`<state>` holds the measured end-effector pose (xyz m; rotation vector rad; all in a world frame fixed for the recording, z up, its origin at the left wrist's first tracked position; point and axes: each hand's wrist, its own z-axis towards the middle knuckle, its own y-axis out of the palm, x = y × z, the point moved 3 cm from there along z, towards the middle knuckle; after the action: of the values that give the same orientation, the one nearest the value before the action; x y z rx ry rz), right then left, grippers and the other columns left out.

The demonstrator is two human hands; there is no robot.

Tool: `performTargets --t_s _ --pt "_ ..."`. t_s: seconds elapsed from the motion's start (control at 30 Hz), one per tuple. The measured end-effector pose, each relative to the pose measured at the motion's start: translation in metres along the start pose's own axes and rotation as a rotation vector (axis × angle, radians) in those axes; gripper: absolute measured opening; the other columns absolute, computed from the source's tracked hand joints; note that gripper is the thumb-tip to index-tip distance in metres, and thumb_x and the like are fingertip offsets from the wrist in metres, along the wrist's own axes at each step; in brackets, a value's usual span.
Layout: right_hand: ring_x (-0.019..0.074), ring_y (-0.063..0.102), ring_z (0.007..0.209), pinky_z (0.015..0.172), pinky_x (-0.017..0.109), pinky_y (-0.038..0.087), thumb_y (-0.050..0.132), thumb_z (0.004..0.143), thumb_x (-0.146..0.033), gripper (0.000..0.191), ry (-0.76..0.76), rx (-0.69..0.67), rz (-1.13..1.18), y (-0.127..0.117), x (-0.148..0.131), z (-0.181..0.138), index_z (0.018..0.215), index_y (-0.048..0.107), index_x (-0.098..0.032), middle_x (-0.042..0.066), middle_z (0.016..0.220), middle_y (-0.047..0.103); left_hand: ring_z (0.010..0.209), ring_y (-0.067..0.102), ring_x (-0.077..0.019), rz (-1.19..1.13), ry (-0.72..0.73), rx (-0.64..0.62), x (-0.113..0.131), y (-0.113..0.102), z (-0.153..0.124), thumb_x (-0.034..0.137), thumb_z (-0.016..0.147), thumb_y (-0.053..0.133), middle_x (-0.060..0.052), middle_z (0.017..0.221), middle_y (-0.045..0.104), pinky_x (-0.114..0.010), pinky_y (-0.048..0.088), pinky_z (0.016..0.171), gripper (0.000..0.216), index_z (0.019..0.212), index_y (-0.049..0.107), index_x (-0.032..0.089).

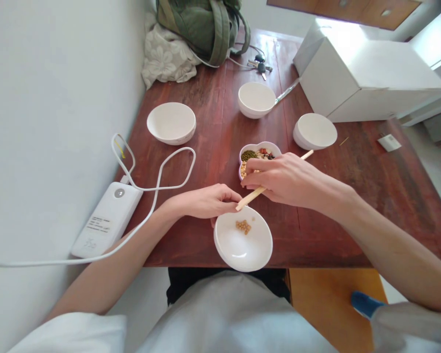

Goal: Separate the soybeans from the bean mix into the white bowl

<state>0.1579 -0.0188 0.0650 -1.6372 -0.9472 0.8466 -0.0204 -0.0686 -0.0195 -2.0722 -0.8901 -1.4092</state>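
My left hand (220, 202) grips the far-left rim of a white bowl (250, 252) at the table's front edge. The bowl tilts toward me, with a small cluster of tan beans (243, 226) inside. Pale wooden chopsticks (252, 197) are held in my right hand (284, 177), their one end reaching over the bowl's rim. Fingertips of that hand bend down at the near side of a lilac-edged, flower-shaped dish (239, 158). Green beans (248, 155), yellowish beans and red-and-dark pieces lie in its sections. What the fingertips touch is partly hidden.
White bowls stand at the left (171, 122), at the back (256, 98) and at the right (315, 131). A power bank (108, 218) with a looping white cable lies left. Keys (260, 64), a green backpack (202, 29) and a white box (353, 73) are farther back.
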Motion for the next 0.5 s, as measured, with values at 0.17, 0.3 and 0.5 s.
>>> performTargets --t_s 0.17,0.3,0.5 --pt "0.0095 0.049 0.065 0.061 0.035 0.016 0.056 0.103 -0.020 0.022 -0.022 -0.023 -0.024 0.023 0.004 0.009 0.103 0.077 -0.021 0.003 0.107 0.070 0.064 0.052 -0.0144 0.065 -0.018 -0.170 -0.004 0.004 0.001 0.041 0.097 0.065 0.000 0.071 0.059 -0.025 0.042 0.057 0.029 0.086 0.073 0.015" --pt "0.0107 0.053 0.061 0.057 0.036 0.015 0.054 0.098 -0.013 0.021 -0.032 -0.051 -0.155 0.031 -0.005 0.015 0.101 0.074 -0.016 0.007 0.111 0.068 0.069 0.056 -0.0164 0.033 -0.053 -0.192 -0.008 0.004 0.002 0.047 0.098 0.065 -0.003 0.076 0.061 -0.026 0.046 0.058 0.034 0.090 0.073 0.014" --pt "0.0164 0.066 0.066 0.054 0.036 0.016 0.051 0.101 -0.017 0.023 -0.021 -0.064 -0.217 0.034 -0.005 0.020 0.102 0.074 -0.017 0.009 0.115 0.064 0.066 0.056 -0.0171 0.023 -0.066 -0.202 -0.008 -0.001 0.000 0.051 0.097 0.068 -0.002 0.071 0.057 -0.025 0.044 0.053 0.038 0.086 0.074 0.016"
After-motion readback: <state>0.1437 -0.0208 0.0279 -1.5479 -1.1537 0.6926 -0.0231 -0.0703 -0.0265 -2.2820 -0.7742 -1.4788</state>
